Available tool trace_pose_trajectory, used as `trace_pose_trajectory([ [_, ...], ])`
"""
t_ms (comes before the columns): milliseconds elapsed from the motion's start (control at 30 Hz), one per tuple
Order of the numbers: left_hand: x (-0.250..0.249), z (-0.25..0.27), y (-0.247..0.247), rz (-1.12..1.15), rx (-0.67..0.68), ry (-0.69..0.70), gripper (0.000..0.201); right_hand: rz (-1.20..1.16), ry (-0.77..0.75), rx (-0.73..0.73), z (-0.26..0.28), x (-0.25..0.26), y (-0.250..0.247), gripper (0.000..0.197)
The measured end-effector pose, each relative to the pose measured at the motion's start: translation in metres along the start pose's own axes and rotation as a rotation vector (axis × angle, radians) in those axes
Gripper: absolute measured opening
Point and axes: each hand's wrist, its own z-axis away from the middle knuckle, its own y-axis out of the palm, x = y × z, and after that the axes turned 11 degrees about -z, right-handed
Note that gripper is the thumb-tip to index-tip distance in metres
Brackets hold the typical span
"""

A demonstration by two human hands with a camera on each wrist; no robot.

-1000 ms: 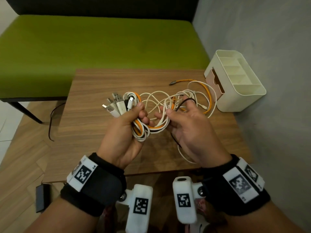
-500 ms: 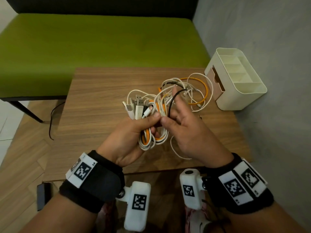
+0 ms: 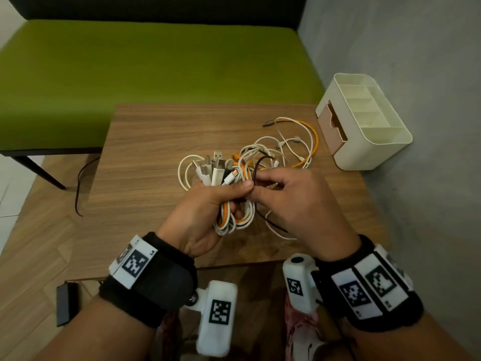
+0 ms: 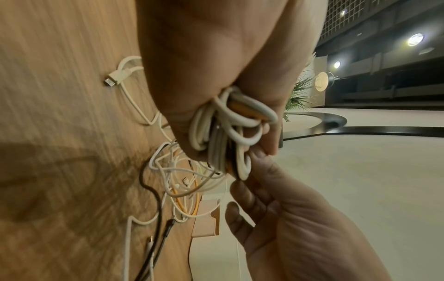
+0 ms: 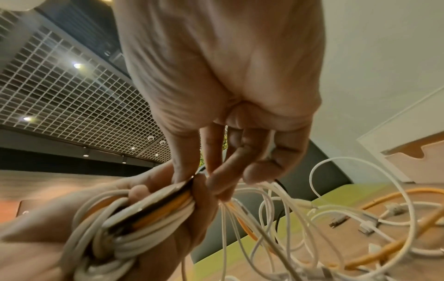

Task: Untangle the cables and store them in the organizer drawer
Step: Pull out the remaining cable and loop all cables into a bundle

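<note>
Wooden table (image 3: 145,142), organizer (image 3: 369,142) at far right corner, drawer ajar and seemingly empty. Near it, cable tangle (image 3: 234,178) clenched in left hand (image 3: 197,217); right hand (image 3: 294,204) fingertips pinching strands. 0 cables stored yet; untangling barely begun.

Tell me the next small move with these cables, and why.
Probably draw the right hand away toward the organizer, pulling one strand free. The left hand grips the cable bundle with the plugs sticking up, the right fingers pinch strands beside the left thumb, and loose loops still trail tangled on the table. Nothing is stored yet.
</note>
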Motion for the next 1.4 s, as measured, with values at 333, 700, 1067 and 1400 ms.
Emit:
trace_pose_trajectory([
  [333, -0.001, 0.005, -0.006, -0.056, 0.124, 0.011, 0.03, -0.182, 0.085, 0.041, -0.005, 0.001, -0.008, 0.013],
  [700, -0.002, 0.009, -0.01, -0.065, 0.111, 0.033, 0.029, -0.154, -0.031, 0.117, -0.005, 0.001, -0.004, 0.007],
  [1067, -0.007, 0.011, -0.005, -0.142, 0.223, 0.014, 0.011, -0.021, -0.254, 0.01, -0.004, 0.003, -0.015, 0.053],
  [1400, -0.011, 0.017, -0.011, -0.147, 0.429, -0.047, 0.03, 0.42, -0.06, 0.088, -0.014, -0.013, -0.007, 0.029],
])
